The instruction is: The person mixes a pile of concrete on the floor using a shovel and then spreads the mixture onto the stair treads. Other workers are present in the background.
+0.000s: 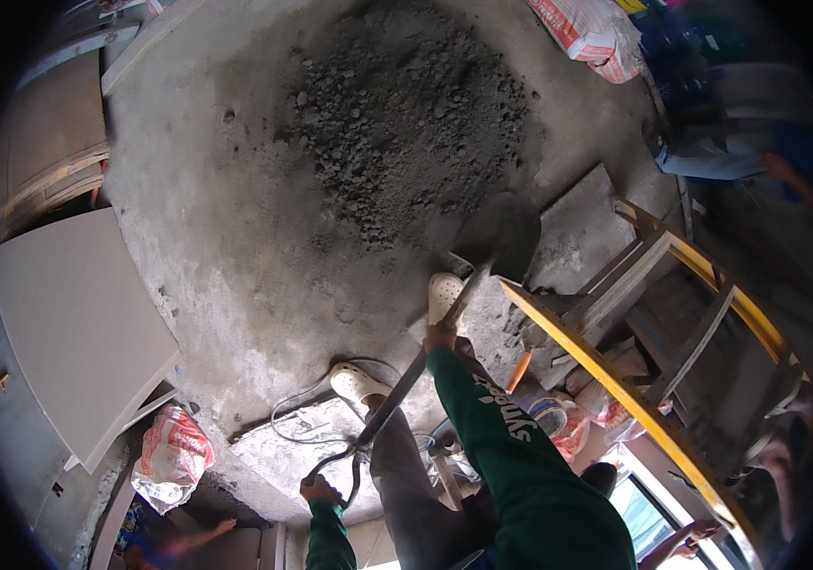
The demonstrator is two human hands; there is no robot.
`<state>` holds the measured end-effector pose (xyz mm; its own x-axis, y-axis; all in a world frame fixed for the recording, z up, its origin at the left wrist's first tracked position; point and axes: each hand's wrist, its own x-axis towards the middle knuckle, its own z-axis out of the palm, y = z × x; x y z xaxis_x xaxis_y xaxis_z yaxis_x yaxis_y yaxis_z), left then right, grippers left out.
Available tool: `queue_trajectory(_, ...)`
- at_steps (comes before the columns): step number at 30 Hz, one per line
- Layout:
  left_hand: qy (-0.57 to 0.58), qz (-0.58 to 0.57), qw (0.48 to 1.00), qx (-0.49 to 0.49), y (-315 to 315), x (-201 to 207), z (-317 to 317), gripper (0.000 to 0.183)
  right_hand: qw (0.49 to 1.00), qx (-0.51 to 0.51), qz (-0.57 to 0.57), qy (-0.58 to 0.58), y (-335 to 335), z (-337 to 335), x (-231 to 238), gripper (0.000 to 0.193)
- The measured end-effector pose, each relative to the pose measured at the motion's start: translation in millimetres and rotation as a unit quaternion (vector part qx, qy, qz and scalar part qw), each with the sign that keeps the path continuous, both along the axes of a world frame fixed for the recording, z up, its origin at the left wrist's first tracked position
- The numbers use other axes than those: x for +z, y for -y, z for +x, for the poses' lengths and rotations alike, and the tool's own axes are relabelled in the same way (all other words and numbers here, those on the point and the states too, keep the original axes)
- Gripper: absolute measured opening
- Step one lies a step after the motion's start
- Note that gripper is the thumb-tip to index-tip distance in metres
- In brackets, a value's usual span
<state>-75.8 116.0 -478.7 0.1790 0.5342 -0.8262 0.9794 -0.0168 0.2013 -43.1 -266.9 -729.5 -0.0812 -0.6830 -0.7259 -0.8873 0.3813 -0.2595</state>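
Note:
A shovel (404, 392) slants across in front of my legs. My left hand (322, 489) is closed round the forked grip at its top end, low in the picture. Farther down, my right hand (439, 335) wraps round the shaft near the blade. The dark shovel blade (506, 236) rests at the near right edge of a heap of dark grey, crumbly mix (406, 123) on the concrete floor. Whether the blade carries any mix is hard to make out. My pale clogs (359, 383) stand close to the shaft.
A yellow ladder (606, 375) lies to the right, beside a grey slab (585, 228) and an orange handle (518, 372). Boards (83, 323) and a red-white sack (172, 456) are at left. A loose cable (278, 418) lies near my foot. Another sack (592, 36) sits far right.

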Motion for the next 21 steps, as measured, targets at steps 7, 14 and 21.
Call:
queue_trajectory(7, 0.055, 0.046, 0.992, 0.108, -1, 33, -41, 0.002, 0.975, -0.114, 0.104, 0.162, -25, 59, 42, 0.038)
queue_trajectory(14, -0.105, -0.21, 0.953, 0.19, -20, 41, -16, 0.015, 0.978, 0.117, -0.008, 0.174, -1, 156, 171, 0.065)
queue_trajectory(21, -0.088, -0.188, 0.97, 0.124, -78, 68, 1, 0.011, 0.982, 0.104, -0.09, 0.132, -21, 123, 214, 0.063)
